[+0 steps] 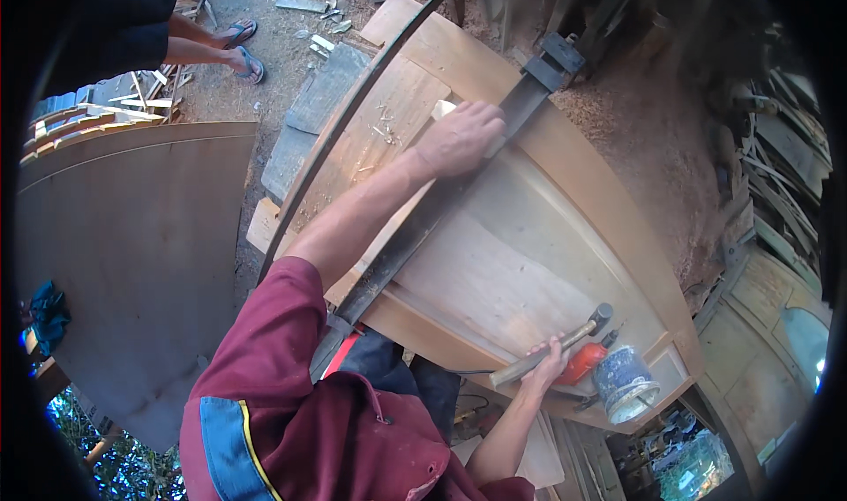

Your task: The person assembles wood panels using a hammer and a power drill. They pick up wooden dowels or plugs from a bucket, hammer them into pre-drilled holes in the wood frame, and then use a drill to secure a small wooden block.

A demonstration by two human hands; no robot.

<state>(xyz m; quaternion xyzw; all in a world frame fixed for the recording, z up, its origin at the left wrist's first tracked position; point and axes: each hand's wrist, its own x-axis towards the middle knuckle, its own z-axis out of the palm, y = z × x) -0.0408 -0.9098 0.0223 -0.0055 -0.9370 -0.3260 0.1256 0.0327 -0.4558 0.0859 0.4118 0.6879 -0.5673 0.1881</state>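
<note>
On bench [618, 210], pale wood panel [494, 263] lies flat, long dark bar clamp [441, 210] running diagonally across it. Left hand [459, 138] presses palm-down, fingers curled over small wood block [444, 108] beside clamp bar. Right hand [549, 364] closed around wooden handle of hammer [556, 342], head raised just above panel's near corner. Red tool [582, 362] and blue patterned cup [624, 382] stand just beside hammer. Another person's sandalled feet [243, 49] stand on sawdust-strewn floor [273, 33], well apart.

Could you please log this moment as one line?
left hand: pressing on bar clamp | right hand: grip on hammer | wooden panel beneath | blue can nearby
</note>
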